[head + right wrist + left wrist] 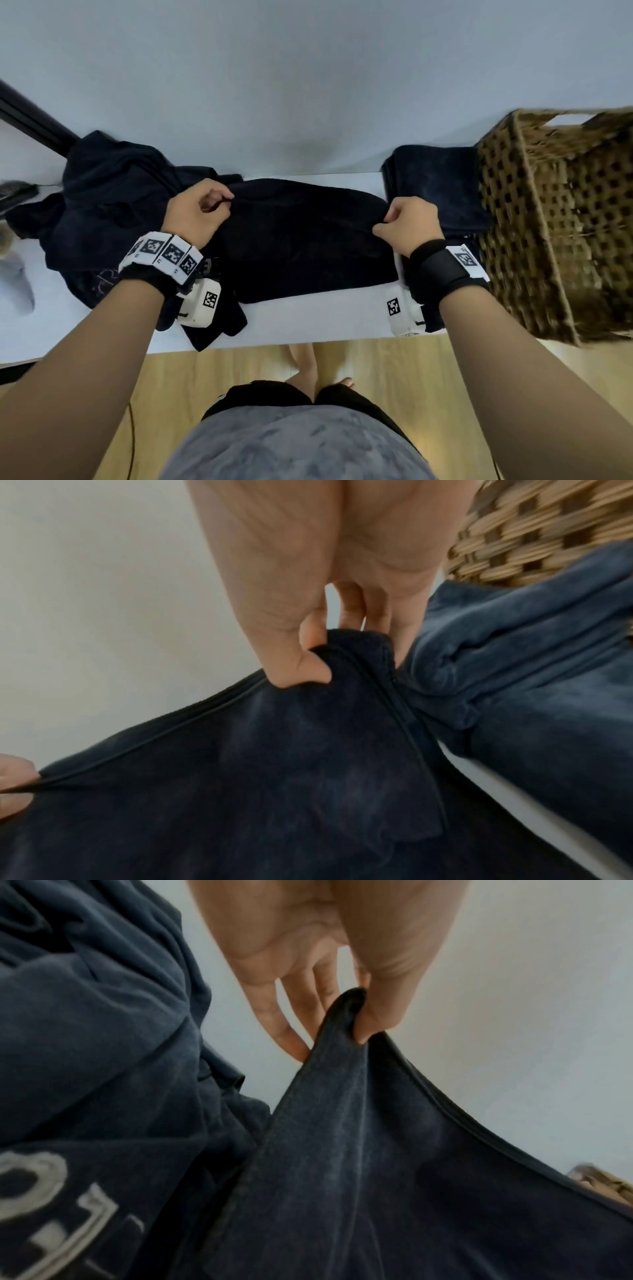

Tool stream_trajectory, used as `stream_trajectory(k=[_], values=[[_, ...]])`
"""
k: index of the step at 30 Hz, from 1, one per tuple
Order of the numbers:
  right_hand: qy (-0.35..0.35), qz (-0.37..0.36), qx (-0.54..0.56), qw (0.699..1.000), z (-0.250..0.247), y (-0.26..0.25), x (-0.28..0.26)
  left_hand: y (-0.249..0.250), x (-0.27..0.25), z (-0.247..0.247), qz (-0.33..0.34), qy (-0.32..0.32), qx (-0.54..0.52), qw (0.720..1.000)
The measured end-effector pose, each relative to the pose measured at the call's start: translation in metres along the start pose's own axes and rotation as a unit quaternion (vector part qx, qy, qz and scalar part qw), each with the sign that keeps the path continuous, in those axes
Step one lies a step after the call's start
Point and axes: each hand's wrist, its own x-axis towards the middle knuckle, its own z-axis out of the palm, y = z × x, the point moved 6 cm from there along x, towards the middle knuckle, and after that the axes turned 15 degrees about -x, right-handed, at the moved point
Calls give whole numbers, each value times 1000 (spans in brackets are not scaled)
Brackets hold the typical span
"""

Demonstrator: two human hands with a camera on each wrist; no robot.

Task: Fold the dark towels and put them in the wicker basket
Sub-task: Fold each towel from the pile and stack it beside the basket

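A dark navy towel (301, 240) lies spread on the white table (308, 322) between my hands. My left hand (202, 212) pinches its far left corner, thumb and fingers on the hem (356, 1010). At the far right corner my right hand (407, 219) pinches the towel (308, 750) the same way. A folded dark towel (435, 181) lies just right of it, against the wicker basket (555, 219) at the table's right end. The folded towel (531, 647) and the basket (534, 531) show in the right wrist view too.
A heap of dark cloth (109, 192), one piece with pale lettering (44, 1199), sits at the table's left. A dark bar (30, 116) leans at the far left. The wall (308, 85) stands right behind the table. Wooden floor (370, 363) lies below the near edge.
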Motion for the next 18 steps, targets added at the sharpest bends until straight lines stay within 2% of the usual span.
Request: stream_trajectory(k=[3, 7, 10, 15, 18], values=[[40, 4, -9, 999, -27, 7, -16, 23, -10, -7, 18, 22, 43, 999], [18, 13, -29, 999, -48, 13, -31, 47, -26, -15, 34, 59, 63, 996], [26, 33, -50, 998, -64, 17, -39, 63, -35, -22, 40, 84, 60, 994], [92, 51, -14, 994, -91, 23, -47, 95, -43, -37, 69, 112, 76, 988], [137, 28, 17, 990, -100, 22, -52, 109, -48, -46, 58, 153, 22, 986]])
